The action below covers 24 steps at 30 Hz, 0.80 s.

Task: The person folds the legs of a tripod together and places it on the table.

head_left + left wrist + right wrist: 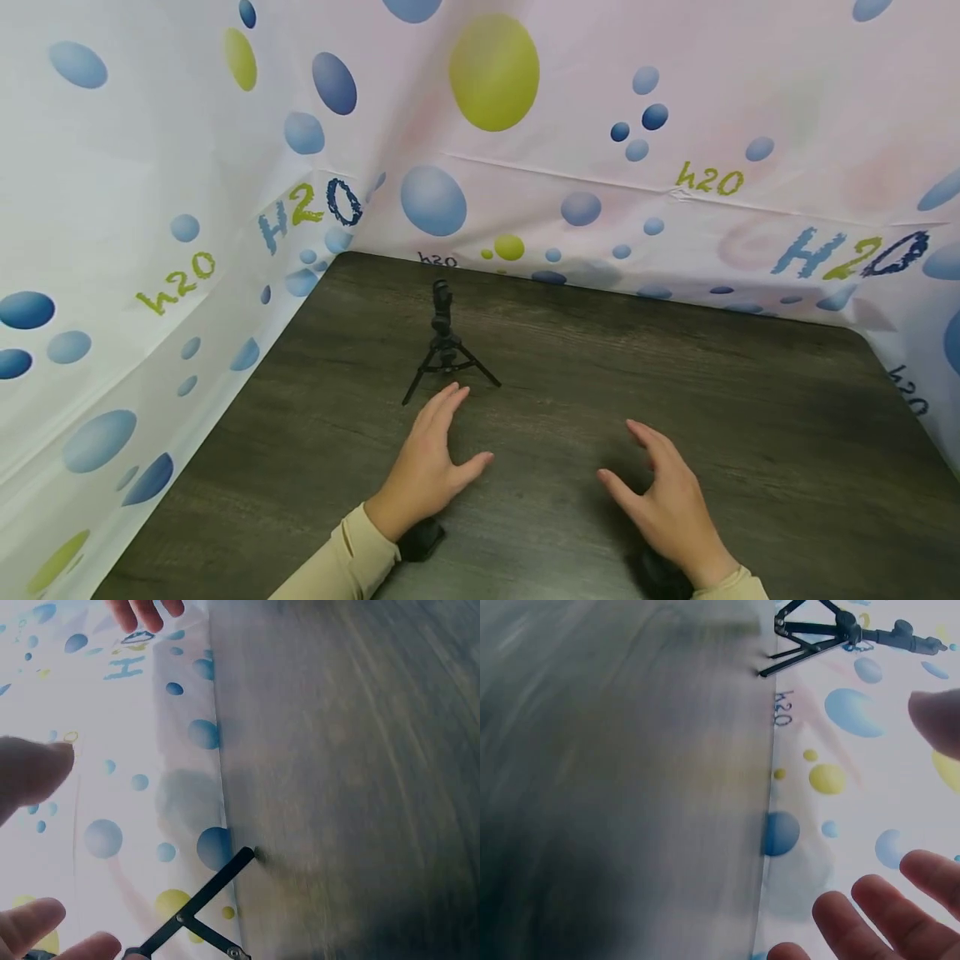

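Note:
A small black tripod (444, 333) stands upright on the dark wooden table, its legs spread. Just in front of it in the head view is my left hand (426, 467), fingers extended and thumb apart, holding nothing. My right hand (670, 504) hovers farther right over the table, thumb and fingers spread around bare air. In the left wrist view the tripod's leg (214, 889) shows close by the fingertips (34, 922). The right wrist view has the whole tripod (844, 630) lying sideways in the picture, well away from the right fingertips (840, 915).
The dark wood-grain table (570, 375) runs back to a white curtain (585, 50) printed with blue and green dots and H2O lettering. The curtain also lines the left side. A black wrist mount (422, 540) sits under the left wrist.

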Tool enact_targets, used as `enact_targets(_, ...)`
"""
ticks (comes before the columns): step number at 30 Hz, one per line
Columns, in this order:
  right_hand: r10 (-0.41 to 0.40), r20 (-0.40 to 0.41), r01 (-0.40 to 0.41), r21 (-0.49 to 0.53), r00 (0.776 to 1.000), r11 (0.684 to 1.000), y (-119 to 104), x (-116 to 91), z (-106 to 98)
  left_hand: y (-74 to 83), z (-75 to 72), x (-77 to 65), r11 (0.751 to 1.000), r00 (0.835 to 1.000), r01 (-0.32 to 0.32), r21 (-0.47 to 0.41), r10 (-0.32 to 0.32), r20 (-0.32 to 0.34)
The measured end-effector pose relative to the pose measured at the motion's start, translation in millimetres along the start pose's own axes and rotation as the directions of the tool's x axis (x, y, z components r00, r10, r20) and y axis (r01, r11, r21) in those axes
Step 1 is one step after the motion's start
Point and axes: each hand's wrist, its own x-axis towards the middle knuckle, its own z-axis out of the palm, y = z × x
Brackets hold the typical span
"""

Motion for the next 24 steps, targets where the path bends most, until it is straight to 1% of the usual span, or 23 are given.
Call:
enact_targets(3, -0.011, 0.021, 0.01, 0.027, 1.0, 1.0, -4, 6, 6, -2.8, -2.8, 1.1, 1.0, 0.999, -0.011, -0.017, 0.01, -0.034)
enact_targets(5, -0.017, 0.041, 0.015, 0.046, 0.999, 0.999, -7, 11, 9, -4.5, -4.8, 1.5, 1.0, 0.998, -0.001, -0.017, 0.0, -0.056)
enact_targets(11, -0.027, 0.078, 0.018, 0.119, 0.997, 0.993, -18, 25, 23, -8.2, -13.7, 3.8, 0.998, 0.992, 0.06, -0.013, -0.061, -0.114)
enact_targets(15, -0.059, 0.079, 0.047, 0.146, 0.995, 0.988, -24, 34, 32, -12.4, -21.1, 6.9, 0.996, 0.984, 0.086, -0.02, -0.088, -0.152)
enact_targets(19, -0.088, 0.081, 0.074, 0.162, 0.993, 0.984, -31, 43, 39, -17.5, -28.2, 10.3, 0.992, 0.978, 0.117, -0.041, -0.123, -0.17)
enact_targets(24, -0.105, 0.088, 0.087, 0.188, 0.991, 0.978, -41, 54, 44, -25.1, -33.0, 13.2, 0.987, 0.972, 0.154, -0.052, -0.161, -0.173)
